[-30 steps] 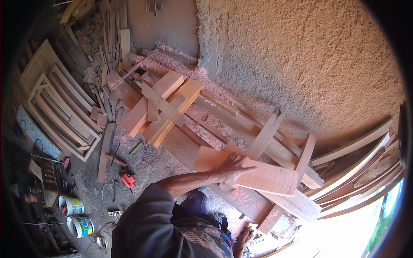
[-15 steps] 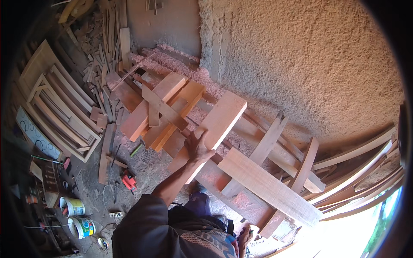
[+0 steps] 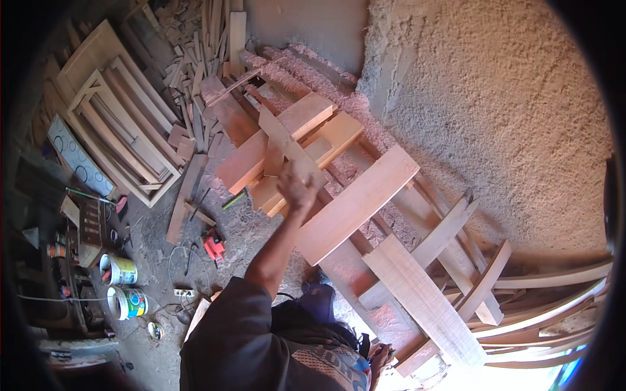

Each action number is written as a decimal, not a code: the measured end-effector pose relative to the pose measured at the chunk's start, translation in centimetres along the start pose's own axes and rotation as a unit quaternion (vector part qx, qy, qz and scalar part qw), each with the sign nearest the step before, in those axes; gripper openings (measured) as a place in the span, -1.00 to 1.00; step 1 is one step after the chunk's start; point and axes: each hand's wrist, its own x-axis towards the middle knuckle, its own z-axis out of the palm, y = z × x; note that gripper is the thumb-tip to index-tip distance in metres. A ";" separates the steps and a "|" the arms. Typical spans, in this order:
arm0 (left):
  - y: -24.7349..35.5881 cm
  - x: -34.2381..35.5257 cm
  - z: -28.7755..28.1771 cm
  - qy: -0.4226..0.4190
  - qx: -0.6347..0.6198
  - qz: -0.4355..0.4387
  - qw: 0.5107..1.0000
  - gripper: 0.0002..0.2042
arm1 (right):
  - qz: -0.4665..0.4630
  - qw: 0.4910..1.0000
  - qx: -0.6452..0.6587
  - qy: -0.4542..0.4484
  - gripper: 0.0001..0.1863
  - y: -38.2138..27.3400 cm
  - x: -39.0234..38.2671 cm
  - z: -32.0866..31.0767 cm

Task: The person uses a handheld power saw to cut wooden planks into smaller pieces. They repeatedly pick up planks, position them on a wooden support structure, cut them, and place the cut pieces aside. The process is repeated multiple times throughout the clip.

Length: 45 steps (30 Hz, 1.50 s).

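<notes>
Left hand [image 3: 300,189] moved off the plank [image 3: 365,201]; arm [image 3: 271,257] outstretched, fingers spread near crossed boards [image 3: 282,135].

Plank [image 3: 358,205], one: a second ago in my left hand [image 3: 297,190] and partly over the pale board [image 3: 427,296]; now clear of that board, lying crosswise, released. Its long pale edge, broad half a second ago, now shows thin.

Left hand, mine: moved off the plank to the lower end of the wooden strip [image 3: 283,137]; contact cannot be made out.

View: swung, with frame [image 3: 124,130], buckets [image 3: 119,269] and red tool [image 3: 213,246] now farther right in it; bright daylight at lower right reduced.
</notes>
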 end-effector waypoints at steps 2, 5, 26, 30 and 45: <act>-10.2 7.1 -1.9 0.090 0.307 -0.246 0.915 -0.08 | -0.034 0.998 0.001 -0.057 -0.43 -0.5 1.5 2.5; -10.7 10.6 -2.5 0.010 0.199 -0.301 0.932 -0.08 | 0.012 0.999 -0.025 -0.026 -0.42 -2.2 1.0 3.3; 14.2 -3.6 -6.1 -0.246 -0.429 -0.096 0.864 -0.55 | -0.149 0.986 0.062 0.032 -0.39 -14.0 0.0 2.3; 18.3 -16.0 -2.3 -0.471 -0.453 -0.047 0.755 -0.62 | -0.126 0.988 0.076 0.036 -0.33 -16.7 -0.9 -3.2; 24.7 -41.5 -1.1 -0.748 -0.354 -0.097 0.553 -0.84 | -0.002 0.981 -0.039 0.191 -0.52 -5.8 -3.9 -12.8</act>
